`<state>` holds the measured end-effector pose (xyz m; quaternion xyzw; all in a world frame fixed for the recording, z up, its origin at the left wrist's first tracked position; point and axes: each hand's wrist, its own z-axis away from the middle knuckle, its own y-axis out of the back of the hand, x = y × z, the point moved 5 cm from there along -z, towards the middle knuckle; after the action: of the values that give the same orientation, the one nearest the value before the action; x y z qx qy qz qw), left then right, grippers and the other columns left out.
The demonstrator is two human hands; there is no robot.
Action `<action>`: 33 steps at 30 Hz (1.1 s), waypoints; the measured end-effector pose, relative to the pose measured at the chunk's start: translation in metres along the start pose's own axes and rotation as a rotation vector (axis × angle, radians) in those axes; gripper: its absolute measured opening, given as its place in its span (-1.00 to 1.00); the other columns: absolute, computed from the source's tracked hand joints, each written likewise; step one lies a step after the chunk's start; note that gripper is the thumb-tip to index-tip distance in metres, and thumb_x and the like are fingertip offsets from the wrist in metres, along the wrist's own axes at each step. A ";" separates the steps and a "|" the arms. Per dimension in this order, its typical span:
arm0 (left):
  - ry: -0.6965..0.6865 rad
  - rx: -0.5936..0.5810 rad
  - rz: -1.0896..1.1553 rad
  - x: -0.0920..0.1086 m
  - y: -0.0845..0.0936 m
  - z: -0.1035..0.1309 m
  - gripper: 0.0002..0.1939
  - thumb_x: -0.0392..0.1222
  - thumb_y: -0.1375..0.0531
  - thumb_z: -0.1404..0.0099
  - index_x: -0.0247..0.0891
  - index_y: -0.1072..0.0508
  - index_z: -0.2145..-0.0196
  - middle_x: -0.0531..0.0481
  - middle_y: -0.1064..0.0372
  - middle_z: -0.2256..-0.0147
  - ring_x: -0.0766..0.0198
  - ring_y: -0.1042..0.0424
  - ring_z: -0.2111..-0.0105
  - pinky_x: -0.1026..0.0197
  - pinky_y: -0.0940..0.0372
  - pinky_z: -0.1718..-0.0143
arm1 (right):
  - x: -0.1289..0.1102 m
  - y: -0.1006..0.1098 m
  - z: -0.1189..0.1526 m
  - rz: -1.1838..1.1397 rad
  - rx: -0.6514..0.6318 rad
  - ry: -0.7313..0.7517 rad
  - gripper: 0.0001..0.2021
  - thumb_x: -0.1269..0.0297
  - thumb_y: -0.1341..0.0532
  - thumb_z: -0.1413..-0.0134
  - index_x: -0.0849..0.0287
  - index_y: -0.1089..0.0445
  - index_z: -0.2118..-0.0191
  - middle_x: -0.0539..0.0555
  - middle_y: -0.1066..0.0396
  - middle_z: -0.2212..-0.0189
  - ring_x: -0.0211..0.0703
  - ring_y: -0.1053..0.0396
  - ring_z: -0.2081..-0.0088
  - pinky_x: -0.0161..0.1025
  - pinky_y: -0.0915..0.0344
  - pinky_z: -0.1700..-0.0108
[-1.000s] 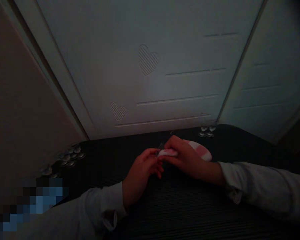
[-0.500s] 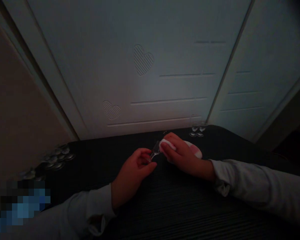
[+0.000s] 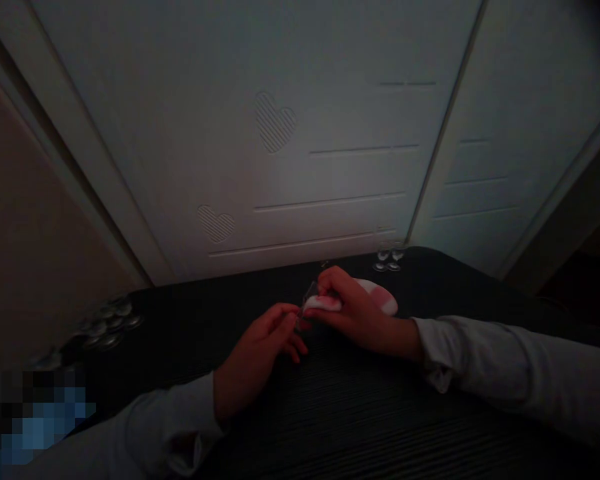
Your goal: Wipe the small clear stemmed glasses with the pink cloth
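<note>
Between my hands is a small clear stemmed glass (image 3: pixel 311 291), tilted above the dark table (image 3: pixel 340 407). My left hand (image 3: pixel 253 353) pinches its lower end between thumb and fingers, the other fingers curling below. In my right hand (image 3: pixel 355 310) is a pink and white cloth (image 3: pixel 384 300), bunched at the fingertips and pressed to the glass. The rest of the cloth spreads out behind the right hand. Dim light hides the exact contact of the fingers with the glass.
Two stemmed glasses (image 3: pixel 390 258) stand upright near the table's far right edge. Several more glasses (image 3: pixel 111 321) cluster along the left edge. A pale panel with carved hearts (image 3: pixel 275 123) rises right behind the table. A pixelated blue patch (image 3: pixel 40 427) covers the lower left.
My left hand has turned, its thumb now nearer the fingers on the glass. The cloth in my right hand has shifted down and left along the glass. The view has moved slightly.
</note>
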<state>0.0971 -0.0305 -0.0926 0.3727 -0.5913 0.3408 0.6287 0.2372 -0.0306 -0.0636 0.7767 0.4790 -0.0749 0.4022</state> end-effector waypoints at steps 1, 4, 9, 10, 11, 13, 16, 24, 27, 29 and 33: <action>0.001 -0.008 -0.025 0.001 0.000 0.000 -0.74 -0.06 -0.05 -0.19 -0.30 -0.30 0.25 0.00 -0.33 0.41 0.34 -0.32 0.50 0.25 -0.22 0.47 | -0.001 0.000 0.000 -0.005 -0.009 0.005 -0.79 0.28 -0.21 0.04 0.14 -0.10 0.45 -0.01 -0.16 0.44 -0.24 -0.13 0.41 -0.29 -0.12 0.39; 0.004 -0.027 -0.105 0.005 -0.001 0.001 -0.72 -0.11 -0.13 -0.12 -0.30 -0.29 0.24 0.05 -0.31 0.47 0.36 -0.29 0.52 0.26 -0.20 0.47 | -0.005 0.001 -0.001 -0.011 -0.032 0.026 -0.82 0.28 -0.17 -0.01 0.15 -0.12 0.47 0.00 -0.16 0.44 -0.23 -0.13 0.39 -0.28 -0.12 0.36; 0.001 -0.011 -0.126 0.005 0.000 0.000 -0.77 -0.13 -0.15 -0.11 -0.28 -0.26 0.29 0.04 -0.33 0.43 0.38 -0.28 0.53 0.26 -0.19 0.48 | -0.006 0.002 -0.001 -0.023 -0.055 0.052 -0.81 0.29 0.00 -0.14 0.18 -0.19 0.47 0.02 -0.16 0.44 -0.21 -0.14 0.35 -0.24 -0.14 0.30; 0.007 0.001 -0.105 0.004 0.001 0.000 -0.78 -0.12 -0.12 -0.14 -0.28 -0.24 0.29 0.03 -0.34 0.43 0.37 -0.29 0.54 0.26 -0.19 0.49 | -0.005 0.003 -0.001 -0.027 -0.049 0.053 -0.78 0.29 0.03 -0.16 0.18 -0.19 0.48 0.03 -0.16 0.44 -0.21 -0.15 0.35 -0.23 -0.15 0.29; 0.015 0.014 -0.073 0.003 0.001 0.000 -0.78 -0.10 -0.10 -0.16 -0.27 -0.22 0.29 0.01 -0.35 0.40 0.37 -0.30 0.54 0.26 -0.19 0.50 | -0.005 0.003 -0.001 -0.033 -0.044 0.053 -0.76 0.29 0.06 -0.17 0.17 -0.20 0.48 0.03 -0.16 0.44 -0.20 -0.15 0.34 -0.22 -0.15 0.28; 0.034 0.036 -0.004 0.000 0.002 0.000 -0.78 -0.07 -0.06 -0.20 -0.26 -0.19 0.29 -0.05 -0.35 0.32 0.36 -0.32 0.53 0.27 -0.19 0.53 | -0.005 0.004 0.000 -0.048 -0.034 0.056 -0.75 0.28 0.08 -0.18 0.17 -0.21 0.47 0.04 -0.17 0.43 -0.20 -0.17 0.33 -0.21 -0.16 0.27; 0.051 0.019 0.033 0.000 0.001 0.000 -0.75 0.00 -0.01 -0.23 -0.27 -0.20 0.32 -0.07 -0.35 0.32 0.37 -0.34 0.54 0.28 -0.18 0.55 | -0.007 0.004 0.000 -0.056 -0.042 0.043 -0.83 0.28 0.00 -0.14 0.18 -0.24 0.41 0.06 -0.20 0.38 -0.19 -0.19 0.30 -0.20 -0.18 0.23; -0.007 -0.087 -0.088 0.003 -0.004 0.004 -0.65 0.09 0.08 -0.25 -0.27 -0.25 0.35 0.00 -0.32 0.49 0.33 -0.30 0.51 0.26 -0.18 0.50 | -0.004 0.002 0.000 -0.020 0.008 0.037 -0.77 0.22 -0.22 0.07 0.14 -0.12 0.48 0.03 -0.18 0.40 -0.18 -0.17 0.33 -0.24 -0.15 0.31; -0.043 -0.086 -0.137 0.005 -0.003 0.003 -0.67 0.06 0.07 -0.25 -0.26 -0.26 0.37 0.01 -0.29 0.45 0.33 -0.27 0.49 0.27 -0.17 0.50 | -0.005 0.002 0.000 -0.032 -0.029 0.044 -0.81 0.23 -0.14 -0.02 0.16 -0.13 0.48 0.03 -0.17 0.42 -0.19 -0.16 0.35 -0.25 -0.15 0.32; -0.043 -0.072 -0.181 0.006 -0.003 0.003 -0.72 0.02 0.00 -0.21 -0.26 -0.28 0.37 0.04 -0.26 0.43 0.36 -0.23 0.51 0.27 -0.17 0.49 | -0.006 0.002 0.000 -0.029 -0.054 0.048 -0.82 0.24 -0.06 -0.09 0.18 -0.18 0.48 0.04 -0.17 0.43 -0.19 -0.16 0.33 -0.23 -0.15 0.29; -0.010 -0.052 -0.262 0.007 -0.002 0.003 -0.81 -0.12 -0.18 -0.08 -0.26 -0.29 0.37 0.09 -0.23 0.43 0.39 -0.21 0.49 0.29 -0.15 0.45 | -0.007 0.002 -0.001 -0.006 -0.067 0.058 -0.76 0.28 0.04 -0.15 0.19 -0.25 0.46 0.07 -0.18 0.40 -0.17 -0.18 0.29 -0.20 -0.16 0.25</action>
<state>0.0980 -0.0345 -0.0860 0.4319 -0.5492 0.2383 0.6746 0.2351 -0.0354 -0.0586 0.7630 0.4952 -0.0374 0.4138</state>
